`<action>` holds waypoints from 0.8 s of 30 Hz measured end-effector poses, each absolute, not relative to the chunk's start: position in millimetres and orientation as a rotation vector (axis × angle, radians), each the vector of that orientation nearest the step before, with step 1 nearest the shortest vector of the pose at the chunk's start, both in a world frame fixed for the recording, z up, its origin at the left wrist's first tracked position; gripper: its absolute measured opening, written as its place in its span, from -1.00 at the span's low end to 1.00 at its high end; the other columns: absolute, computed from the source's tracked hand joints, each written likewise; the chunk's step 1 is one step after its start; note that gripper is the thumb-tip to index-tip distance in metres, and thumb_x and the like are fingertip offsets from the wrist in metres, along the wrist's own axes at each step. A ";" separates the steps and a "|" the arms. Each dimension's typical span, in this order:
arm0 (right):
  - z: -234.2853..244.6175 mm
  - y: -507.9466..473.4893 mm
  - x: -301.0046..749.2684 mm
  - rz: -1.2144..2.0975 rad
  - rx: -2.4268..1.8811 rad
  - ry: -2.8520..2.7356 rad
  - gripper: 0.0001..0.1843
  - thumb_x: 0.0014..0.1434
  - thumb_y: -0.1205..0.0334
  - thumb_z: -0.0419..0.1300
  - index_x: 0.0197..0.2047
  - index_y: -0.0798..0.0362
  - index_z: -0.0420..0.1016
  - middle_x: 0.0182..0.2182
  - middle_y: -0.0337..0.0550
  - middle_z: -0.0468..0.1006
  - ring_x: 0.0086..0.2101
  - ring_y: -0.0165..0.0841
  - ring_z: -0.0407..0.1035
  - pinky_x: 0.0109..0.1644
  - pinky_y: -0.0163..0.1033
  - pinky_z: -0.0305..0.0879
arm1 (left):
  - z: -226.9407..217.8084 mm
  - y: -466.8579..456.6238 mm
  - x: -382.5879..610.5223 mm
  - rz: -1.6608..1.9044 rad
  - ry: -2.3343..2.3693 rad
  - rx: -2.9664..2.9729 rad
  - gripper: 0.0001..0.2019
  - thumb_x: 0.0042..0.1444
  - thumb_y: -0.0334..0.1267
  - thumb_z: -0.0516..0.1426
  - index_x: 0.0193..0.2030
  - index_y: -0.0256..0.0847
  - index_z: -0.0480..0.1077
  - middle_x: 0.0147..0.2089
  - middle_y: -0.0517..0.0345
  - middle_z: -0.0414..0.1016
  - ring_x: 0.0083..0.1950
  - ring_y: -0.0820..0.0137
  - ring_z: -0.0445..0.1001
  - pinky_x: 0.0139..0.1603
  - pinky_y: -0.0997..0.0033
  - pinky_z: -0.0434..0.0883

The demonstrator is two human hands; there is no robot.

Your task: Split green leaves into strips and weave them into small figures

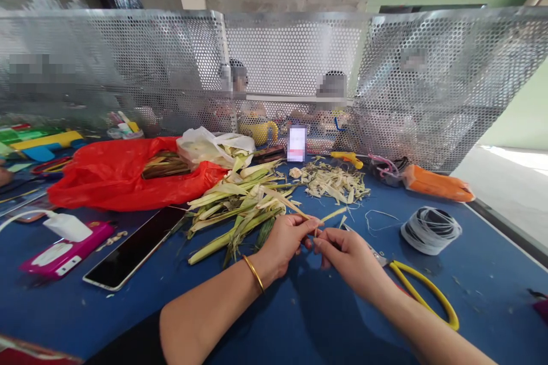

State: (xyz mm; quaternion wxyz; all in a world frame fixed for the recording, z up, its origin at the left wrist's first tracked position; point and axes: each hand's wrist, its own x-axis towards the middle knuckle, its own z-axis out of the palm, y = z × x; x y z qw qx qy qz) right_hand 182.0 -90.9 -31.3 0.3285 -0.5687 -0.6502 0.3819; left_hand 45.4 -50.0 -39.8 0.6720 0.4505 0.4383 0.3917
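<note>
- From the head view, your left hand [278,242] has thumb and fingers pinching narrow, pale yellow-green husk strips [335,215], which fan out above the fingertips.
- Your right hand [345,251] sits just beside it, thumb and forefinger pressed together in a pinch at the lower end of those strips; the exact contact is too small to make out.
- So the strips are between your two hands, over the blue tabletop [257,331], and a gold-coloured bangle [254,274] circles your left wrist.
- Beyond your left hand lies a loose pile of long green and cream husks [231,205], beside a crumpled red plastic bag [103,174].
- Past your fingertips is a heap of pale, shredded scraps [334,182]; a phone with a lit screen [296,144] stands upright near it.
- Your right forearm partly covers a pair of yellow-handled scissors [430,291], with a roll of whitish string [430,231] nearby.
- On your left, a black-screened flat phone [135,248] lies near a magenta power strip [71,254].
- A perforated grey metal screen [295,40] crosses behind the table, people visible through it.
</note>
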 end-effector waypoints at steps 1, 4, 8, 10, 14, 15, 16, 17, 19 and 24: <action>-31.5 -90.7 182.1 1.011 -1.482 -1.685 -0.67 0.16 0.06 0.07 -0.55 0.03 0.35 -0.68 -0.29 0.41 -0.59 -0.40 0.24 -0.50 -0.34 0.08 | -39.8 -48.1 43.5 0.854 0.951 0.998 -0.66 0.00 -0.03 0.22 -0.30 -0.33 0.48 -0.44 0.12 0.48 -0.59 0.60 0.25 -0.67 0.58 -0.01; -30.3 -87.4 187.6 0.956 -1.530 -1.691 -0.60 0.16 -0.04 0.09 -0.58 0.03 0.35 -0.70 -0.30 0.38 -0.61 -0.42 0.21 -0.51 -0.33 0.05 | -37.3 -43.0 37.3 0.833 0.884 0.970 -0.64 0.00 -0.01 0.23 -0.26 -0.33 0.49 -0.36 0.09 0.50 -0.58 0.62 0.25 -0.67 0.60 -0.02; -30.2 -77.9 196.4 0.971 -1.509 -1.547 -0.53 0.12 -0.17 0.13 -0.56 0.05 0.36 -0.65 -0.30 0.36 -0.57 -0.43 0.22 -0.46 -0.32 0.09 | -31.3 -41.6 33.2 0.807 0.871 0.964 -0.68 -0.08 -0.07 0.29 -0.35 -0.31 0.46 -0.40 0.15 0.47 -0.59 0.64 0.22 -0.66 0.59 -0.04; -31.5 -74.3 196.7 1.136 -1.386 -1.332 -0.55 0.07 -0.19 0.18 -0.53 0.05 0.36 -0.60 -0.30 0.38 -0.52 -0.42 0.27 -0.39 -0.31 0.17 | -30.0 -43.3 33.4 0.750 0.872 0.976 -0.68 -0.07 -0.05 0.29 -0.35 -0.31 0.46 -0.42 0.16 0.48 -0.59 0.64 0.22 -0.65 0.59 -0.04; -33.4 -74.2 193.1 1.288 -1.223 -1.113 -0.57 -0.01 -0.12 0.29 -0.57 0.05 0.33 -0.60 -0.27 0.40 -0.51 -0.41 0.30 -0.34 -0.29 0.20 | -31.6 -47.6 35.1 0.672 0.917 1.040 -0.67 -0.08 -0.04 0.29 -0.34 -0.30 0.47 -0.42 0.15 0.50 -0.60 0.64 0.20 -0.63 0.58 -0.03; -33.6 -75.0 192.5 1.266 -1.218 -1.125 -0.58 -0.01 -0.10 0.29 -0.59 0.05 0.33 -0.62 -0.26 0.40 -0.51 -0.40 0.30 -0.33 -0.28 0.20 | -32.1 -48.4 35.3 0.666 0.939 1.062 -0.68 -0.09 -0.06 0.30 -0.35 -0.30 0.47 -0.43 0.16 0.50 -0.60 0.65 0.20 -0.62 0.58 -0.02; -33.8 -75.7 192.2 1.230 -1.224 -1.149 -0.58 -0.01 -0.09 0.29 -0.60 0.05 0.34 -0.63 -0.26 0.40 -0.51 -0.39 0.31 -0.32 -0.27 0.19 | -32.4 -48.9 35.6 0.659 0.959 1.083 -0.70 -0.10 -0.08 0.31 -0.37 -0.31 0.48 -0.44 0.16 0.50 -0.61 0.65 0.18 -0.62 0.58 -0.02; -34.2 -76.2 192.1 1.186 -1.235 -1.172 -0.58 0.00 -0.08 0.28 -0.62 0.05 0.33 -0.65 -0.25 0.39 -0.51 -0.38 0.30 -0.31 -0.26 0.19 | -32.3 -49.3 35.7 0.646 0.973 1.102 -0.71 -0.10 -0.10 0.31 -0.38 -0.31 0.48 -0.46 0.16 0.50 -0.62 0.65 0.17 -0.62 0.57 -0.03; -36.1 -76.0 192.4 1.093 -1.269 -1.204 -0.58 0.00 -0.06 0.28 -0.65 0.04 0.32 -0.67 -0.26 0.38 -0.52 -0.38 0.29 -0.31 -0.25 0.18 | -31.0 -49.4 35.9 0.602 0.986 1.123 -0.75 -0.10 -0.14 0.29 -0.40 -0.33 0.50 -0.49 0.16 0.48 -0.63 0.65 0.14 -0.63 0.56 -0.06; -41.5 -69.6 196.6 1.011 -1.399 -1.339 -0.55 0.01 -0.12 0.22 -0.66 0.02 0.28 -0.72 -0.28 0.35 -0.61 -0.41 0.22 -0.43 -0.28 0.13 | -24.4 -49.5 36.9 0.551 1.010 1.149 -0.85 -0.10 -0.25 0.27 -0.47 -0.32 0.51 -0.57 0.17 0.46 -0.65 0.63 0.17 -0.62 0.55 -0.03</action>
